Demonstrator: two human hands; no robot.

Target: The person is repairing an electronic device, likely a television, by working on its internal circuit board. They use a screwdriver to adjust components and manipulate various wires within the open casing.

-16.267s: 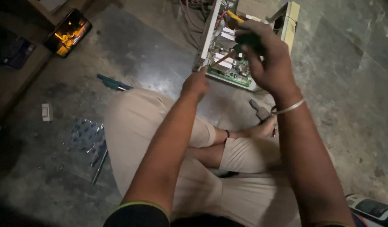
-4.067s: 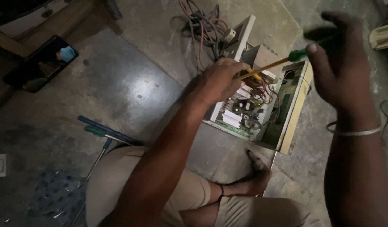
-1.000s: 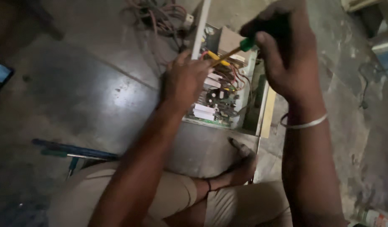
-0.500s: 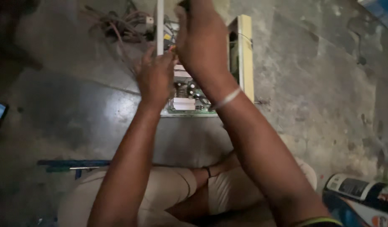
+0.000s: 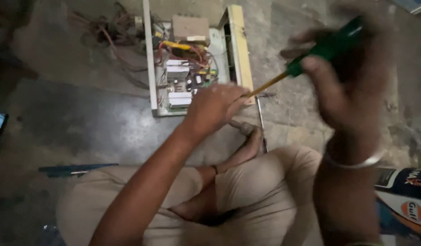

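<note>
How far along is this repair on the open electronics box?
Done: the electronics box lies open on the floor, its circuit boards and wires bared. In hand: the right hand grips a green-handled screwdriver, its shaft running to the left hand at the box's edge. Left: the case is not yet closed; loose cables lie beside it.

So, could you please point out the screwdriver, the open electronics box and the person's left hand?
screwdriver (image 5: 331, 45), head view, on its green handle.
open electronics box (image 5: 150, 64), head view, on its white left wall.
left hand (image 5: 213, 109), head view, on its back.
</note>
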